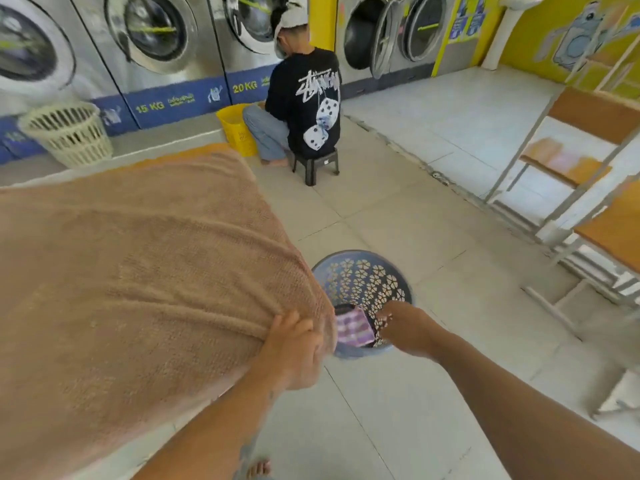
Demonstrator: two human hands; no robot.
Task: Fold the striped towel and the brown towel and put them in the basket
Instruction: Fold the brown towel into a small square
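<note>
**Brown towel unfolded, one hand busy at the basket**

Our left hand (294, 344) has its fingers curled tight round a bunched corner of the brown towel (138, 254), which lies spread flat and unfolded. Our right hand (405, 327) reaches into the blue basket (363, 282), just beside the folded striped towel (353, 329) lying in the bottom. Its fingertips blur into the lattice, so we cannot tell how far they are spread or whether they hold anything.

We see three risks. A one-handed tug on that corner may drag the whole brown towel off its edge onto the floor (398, 216). It could also wrinkle instead of folding square. Our right hand could disturb the striped towel's fold or tip the light basket.
</note>
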